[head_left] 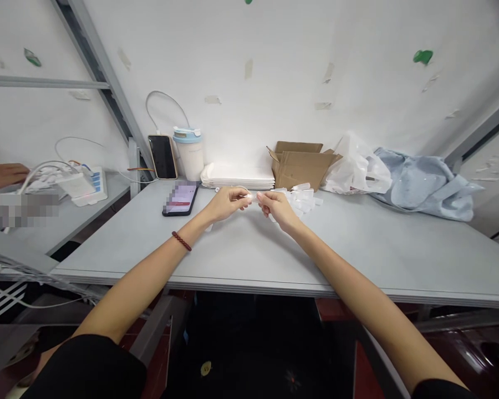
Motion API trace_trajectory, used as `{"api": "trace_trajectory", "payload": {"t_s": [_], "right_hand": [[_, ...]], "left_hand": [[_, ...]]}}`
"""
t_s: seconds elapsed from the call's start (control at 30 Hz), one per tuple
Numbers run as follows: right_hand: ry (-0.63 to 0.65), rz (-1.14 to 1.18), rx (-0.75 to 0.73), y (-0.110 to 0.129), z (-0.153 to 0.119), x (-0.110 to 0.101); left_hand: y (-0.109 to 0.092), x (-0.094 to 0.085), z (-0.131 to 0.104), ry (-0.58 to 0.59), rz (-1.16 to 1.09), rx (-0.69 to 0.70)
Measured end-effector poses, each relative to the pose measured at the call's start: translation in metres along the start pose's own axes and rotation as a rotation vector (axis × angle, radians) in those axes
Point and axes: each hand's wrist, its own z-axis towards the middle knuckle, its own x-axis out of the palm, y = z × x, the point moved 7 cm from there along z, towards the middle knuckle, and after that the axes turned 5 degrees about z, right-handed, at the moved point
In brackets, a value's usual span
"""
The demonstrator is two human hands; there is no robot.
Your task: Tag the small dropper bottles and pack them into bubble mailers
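Observation:
Both hands meet above the grey table, fingertips nearly touching. My left hand (228, 203) pinches one end of a small whitish, see-through piece (255, 197). Its other end sits between the thumb and finger of my right hand (278, 209). The piece is too small and too covered by fingers to name its kind. Just behind my right hand lies a loose pile of small white strips (303, 198), partly hidden by that hand. A thin white loop shows behind the fingers of my left hand.
Left of my hands lies a phone (181, 198); behind it stand another phone (163, 157) and a lidded cup (188, 155). White flat stack (239, 176), cardboard box (301, 166), plastic bag (355, 166) and blue bundle (428, 185) line the wall. Another person's hand (6, 176) is far left.

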Motion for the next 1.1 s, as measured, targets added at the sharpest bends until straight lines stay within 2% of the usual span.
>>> {"api": "trace_trajectory", "payload": {"t_s": [0.1,0.17,0.27,0.4,0.53,0.63,0.7,0.8,0.87,0.97,1.03,1.1], "right_hand": [[-0.083,-0.260,-0.195,0.012,-0.003,-0.001],[-0.104,-0.328,-0.271,0.017,-0.006,0.000],[-0.096,-0.319,-0.290,0.018,-0.007,0.000],[-0.042,-0.226,-0.205,0.010,-0.004,0.000],[-0.008,-0.057,-0.114,0.001,0.000,0.001],[0.029,0.071,-0.036,-0.004,0.003,0.001],[0.079,0.164,0.047,-0.007,0.002,0.002],[0.162,0.280,0.165,-0.009,-0.001,0.004],[0.164,0.308,0.207,-0.009,-0.001,0.003],[0.100,0.278,0.190,-0.009,0.000,0.001],[0.056,0.203,0.118,-0.008,0.001,0.000],[0.005,0.036,-0.010,-0.002,0.001,-0.001]], "left_hand": [[0.009,-0.001,0.002,0.008,-0.050,-0.063],[0.014,-0.001,0.002,0.027,-0.072,-0.124],[0.019,0.003,0.000,0.080,-0.122,-0.221],[0.022,0.007,-0.002,0.091,-0.229,-0.302],[0.014,0.007,-0.002,0.069,-0.153,-0.211],[-0.001,0.007,-0.003,0.040,0.120,-0.028],[-0.011,0.008,-0.004,-0.020,0.324,0.110],[-0.019,0.011,-0.007,-0.100,0.499,0.237],[-0.019,0.012,-0.007,-0.129,0.531,0.266],[-0.016,0.013,-0.006,-0.104,0.503,0.248],[-0.010,0.012,-0.003,-0.058,0.436,0.178],[-0.002,0.010,-0.001,-0.017,0.362,0.084]]}}
